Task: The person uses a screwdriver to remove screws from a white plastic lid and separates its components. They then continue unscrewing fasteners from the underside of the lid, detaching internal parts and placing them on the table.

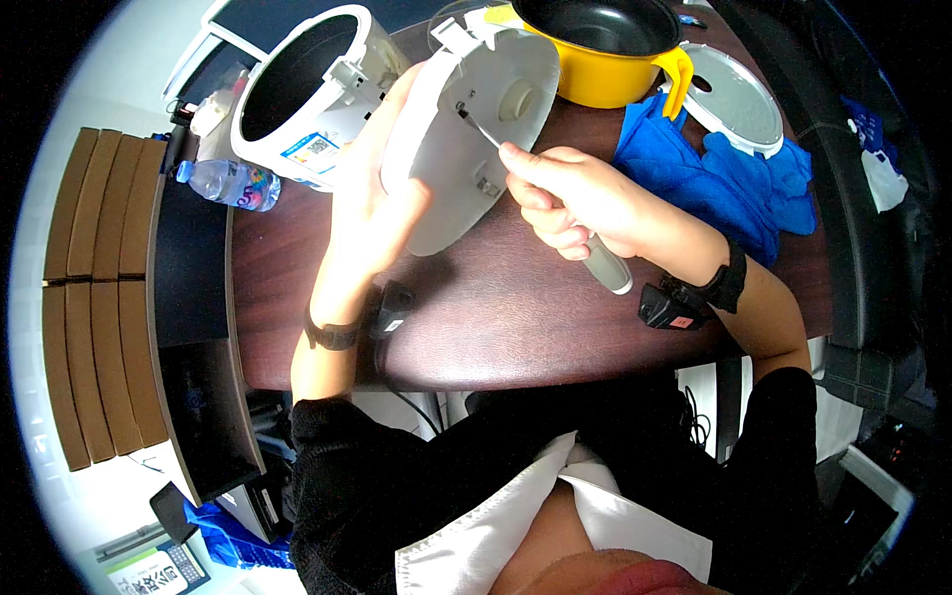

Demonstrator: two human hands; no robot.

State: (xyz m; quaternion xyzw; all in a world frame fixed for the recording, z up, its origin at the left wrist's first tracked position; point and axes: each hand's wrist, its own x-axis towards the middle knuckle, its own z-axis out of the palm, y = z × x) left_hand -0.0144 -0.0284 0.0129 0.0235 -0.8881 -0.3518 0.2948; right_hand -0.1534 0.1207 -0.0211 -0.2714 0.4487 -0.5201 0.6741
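My left hand (382,193) grips the near-left edge of a round white lid (436,213), holding it up and tilted with its hollow inner side facing right. The lid has small dark fittings and a round raised part inside. In my right hand (570,193) is a slim tool with a grey handle (607,266), my fingers closed round it and the thumb along its thin shaft. The dark tip of the tool meets the lid's inner face beside a small fitting; its exact kind is too small to tell. Behind the lid stands a white rice cooker body (288,109) with a dark inside.
A yellow pot (595,74) with a black inside stands at the back. To the right, a blue cloth (729,188) lies beside a round pale cover (734,99). A plastic bottle (228,185) rests by the table's left edge. Brown boxes (109,297) stand farther left.
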